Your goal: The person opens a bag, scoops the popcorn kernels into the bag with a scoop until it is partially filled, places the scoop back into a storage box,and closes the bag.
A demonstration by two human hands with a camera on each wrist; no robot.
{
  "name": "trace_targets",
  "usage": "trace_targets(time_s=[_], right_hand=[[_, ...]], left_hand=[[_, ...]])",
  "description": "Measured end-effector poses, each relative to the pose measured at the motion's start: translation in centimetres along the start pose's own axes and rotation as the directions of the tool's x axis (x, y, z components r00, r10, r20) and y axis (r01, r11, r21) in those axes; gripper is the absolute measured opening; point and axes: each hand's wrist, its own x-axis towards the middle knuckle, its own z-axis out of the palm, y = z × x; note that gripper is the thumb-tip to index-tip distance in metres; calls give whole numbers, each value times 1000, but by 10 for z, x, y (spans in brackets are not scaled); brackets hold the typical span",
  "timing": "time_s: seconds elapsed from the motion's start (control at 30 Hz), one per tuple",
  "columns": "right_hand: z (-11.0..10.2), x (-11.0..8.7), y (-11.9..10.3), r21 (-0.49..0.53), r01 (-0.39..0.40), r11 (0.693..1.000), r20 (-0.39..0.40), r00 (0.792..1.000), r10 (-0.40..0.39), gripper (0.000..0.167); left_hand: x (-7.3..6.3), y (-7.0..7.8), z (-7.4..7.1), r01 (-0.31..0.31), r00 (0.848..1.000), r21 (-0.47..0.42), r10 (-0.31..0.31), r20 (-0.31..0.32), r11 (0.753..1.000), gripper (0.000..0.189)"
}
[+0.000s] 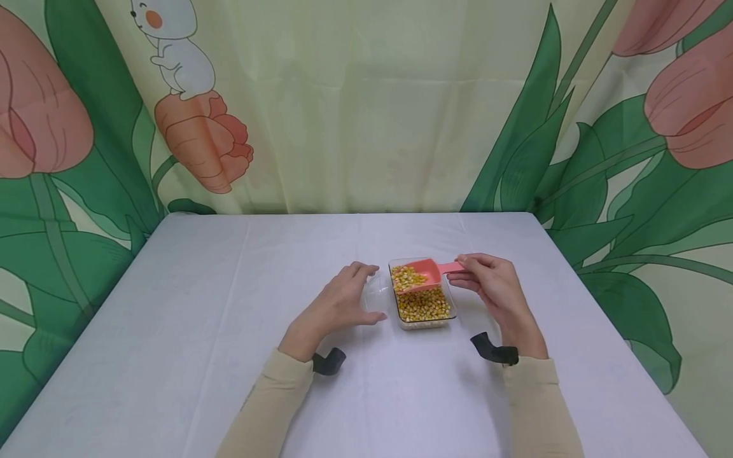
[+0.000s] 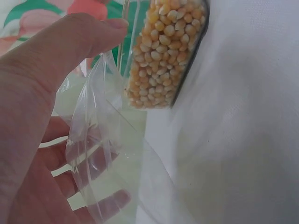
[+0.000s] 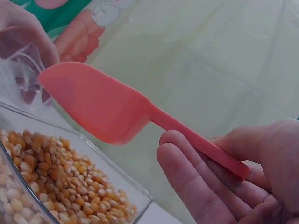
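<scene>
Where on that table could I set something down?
Widest bare tablecloth: between the left sleeve and the left edge. A strip also runs from the glass container to the patterned backdrop. Crowded: the middle, where left hand, clear bag, container, scoop and right hand cluster.

One scoop (image 3: 105, 105), one glass container (image 1: 426, 324), one clear bag (image 2: 96, 119), two hands (image 1: 338, 301), one table (image 1: 132, 356).

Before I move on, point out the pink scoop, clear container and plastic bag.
Pink scoop (image 3: 99, 106), right wrist view: bowl.
Clear container (image 1: 427, 324), head view: near wall.
Plastic bag (image 2: 106, 116), left wrist view: folded side.
</scene>
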Motion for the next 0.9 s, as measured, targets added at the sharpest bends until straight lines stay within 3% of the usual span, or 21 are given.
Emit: trace_targets(time_s=[0.37, 0.9], right_hand=[[14, 0, 0, -72, 21, 997, 31, 999, -18, 51], [30, -3, -1, -177, 111, 978, 48, 993, -104, 43]], left_hand=[[1, 4, 5, -1, 999, -8, 1, -45, 1000, 86], [3, 6, 7, -23, 997, -30, 21, -68, 999, 90]])
